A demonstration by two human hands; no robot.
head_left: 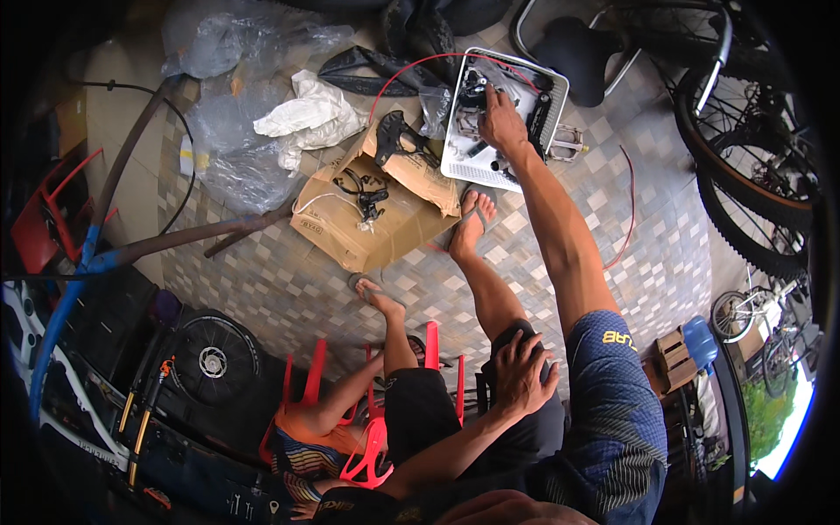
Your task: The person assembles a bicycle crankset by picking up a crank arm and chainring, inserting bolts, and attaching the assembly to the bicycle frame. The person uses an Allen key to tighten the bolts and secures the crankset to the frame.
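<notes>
My right hand (504, 122) reaches into a white plastic basket (490, 178) of bike parts. Its index finger stretches toward a black and silver metal part (473, 87) near the basket's far left corner. The fingers look apart, with nothing visibly held, though their undersides are hidden. My left hand (523, 376) lies on my right knee, fingers spread and holding nothing. Left of the basket, an opened cardboard box (337, 219) bears black brake-lever-like parts (367, 199) with a white cable. A dark bracket-shaped part (395, 138) rests on its flap.
A pedal (567, 143) lies right of the basket. A thin red cable (630, 206) curves over the tiles. Clear plastic wrapping (236, 131) and a blue-brown bike frame (131, 249) are at left. Bike wheels (757, 188) stand at right. Another person (337, 407) sits close on my left.
</notes>
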